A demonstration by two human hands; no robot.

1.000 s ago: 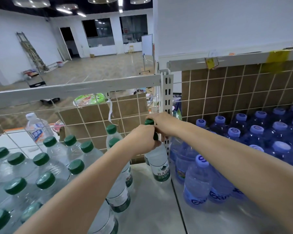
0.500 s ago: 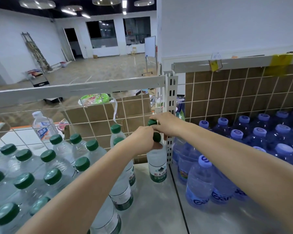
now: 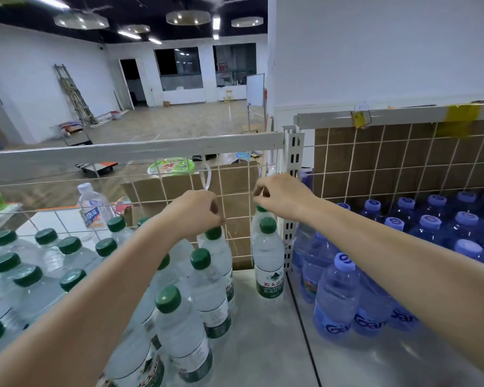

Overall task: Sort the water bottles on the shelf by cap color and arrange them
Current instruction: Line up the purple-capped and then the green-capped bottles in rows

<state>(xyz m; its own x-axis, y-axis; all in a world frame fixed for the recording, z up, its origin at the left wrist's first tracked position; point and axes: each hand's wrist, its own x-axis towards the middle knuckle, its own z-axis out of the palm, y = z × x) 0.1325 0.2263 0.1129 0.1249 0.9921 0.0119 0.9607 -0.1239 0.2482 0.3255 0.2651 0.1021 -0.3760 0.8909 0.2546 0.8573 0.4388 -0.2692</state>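
Green-capped clear bottles (image 3: 179, 325) crowd the left shelf bay, and blue bottles with pale blue caps (image 3: 338, 291) fill the right bay. Two green-capped bottles stand by the white upright post: the front one (image 3: 268, 263) shows fully, while only the cap of the one behind it (image 3: 261, 208) shows. My right hand (image 3: 280, 195) hovers just above that rear cap with fingers loosely curled, holding nothing. My left hand (image 3: 196, 212) hangs over another green-capped bottle (image 3: 214, 247), fingers curled downward, with nothing in its grip.
A wire-grid back panel (image 3: 235, 191) with a white top rail closes the shelf rear. The slotted white post (image 3: 291, 191) splits the two bays. Behind the grid stand cardboard boxes (image 3: 179, 188) and a white-capped bottle (image 3: 94, 208). Bare shelf floor (image 3: 263, 344) lies in front.
Both hands have let go of the two green-capped bottles by the post and lifted off them. My left hand has shifted left, and the bottles now stand on the shelf.
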